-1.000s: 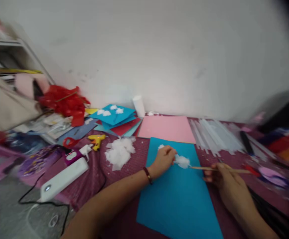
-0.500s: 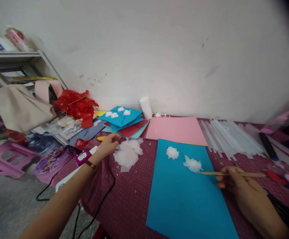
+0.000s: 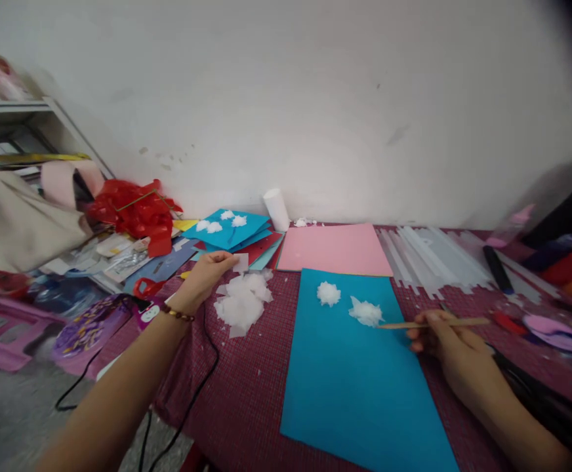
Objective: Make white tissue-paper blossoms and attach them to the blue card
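Pinched in my left hand is a small square of thin white paper, held just above a loose pile of white paper squares. My right hand grips a thin wooden stick lying nearly level. Its tip touches, or nearly touches, the lower edge of a ruffled white paper cluster. That cluster and a rounder white one sit on the upper part of a blue sheet in front of me.
Behind the blue sheet lies a pink sheet. Translucent strips and a black pen are at the right. A stack of blue sheets with white tufts stands beside a white roll. A black cable crosses the table's left edge.
My left hand has lifted slightly from the pile with one paper square between its fingers. The view has shifted right; the stick stays at the ruffled cluster.
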{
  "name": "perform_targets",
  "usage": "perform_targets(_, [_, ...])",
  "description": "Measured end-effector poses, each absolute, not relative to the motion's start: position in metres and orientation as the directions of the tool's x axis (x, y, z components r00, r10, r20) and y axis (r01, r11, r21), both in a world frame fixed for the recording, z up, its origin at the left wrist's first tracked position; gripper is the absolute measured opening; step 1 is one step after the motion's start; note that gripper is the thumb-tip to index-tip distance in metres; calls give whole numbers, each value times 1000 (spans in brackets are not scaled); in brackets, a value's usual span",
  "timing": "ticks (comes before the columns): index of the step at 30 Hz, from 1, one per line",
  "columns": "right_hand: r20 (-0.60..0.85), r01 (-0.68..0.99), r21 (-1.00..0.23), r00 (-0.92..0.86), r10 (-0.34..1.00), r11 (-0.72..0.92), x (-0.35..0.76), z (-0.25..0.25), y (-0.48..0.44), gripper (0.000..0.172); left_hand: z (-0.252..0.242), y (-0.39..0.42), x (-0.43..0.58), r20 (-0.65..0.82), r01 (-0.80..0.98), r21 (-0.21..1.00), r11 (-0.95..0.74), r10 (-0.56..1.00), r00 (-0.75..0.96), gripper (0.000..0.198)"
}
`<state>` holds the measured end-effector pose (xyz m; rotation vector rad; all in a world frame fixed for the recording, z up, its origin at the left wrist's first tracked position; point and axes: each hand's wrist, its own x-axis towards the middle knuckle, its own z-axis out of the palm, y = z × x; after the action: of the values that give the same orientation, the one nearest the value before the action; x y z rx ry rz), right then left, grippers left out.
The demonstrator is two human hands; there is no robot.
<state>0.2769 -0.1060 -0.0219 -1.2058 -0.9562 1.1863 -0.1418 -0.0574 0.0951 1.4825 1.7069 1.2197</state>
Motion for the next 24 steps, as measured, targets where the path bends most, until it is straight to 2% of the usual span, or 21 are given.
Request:
perform_targets(4, [67,-28,-997,157,985,72,270,-10,-109,30,98,-59,-89,84,433,899,-66,996,-23,23])
perform_targets(10, [139,-12,-990,123,983,142,265,-9,-102,26,73,-41,0,3,299,947,-114,937,348,17])
perform_targets(18, [166,13,-986,90,982,166,260,-10,-97,21,41,-25,44,-35,292,949,-120,879,475,9])
perform_targets(21, [143,-16,-989,126,982,146,261,-9,-96,21,42,-27,42,-67,310,939,-148,807,587,8])
perform_targets(24, [122,-10,-992,148,982,125,261,-10,-95,22,40,-32,45,-158,353,925,-142,700,696,10])
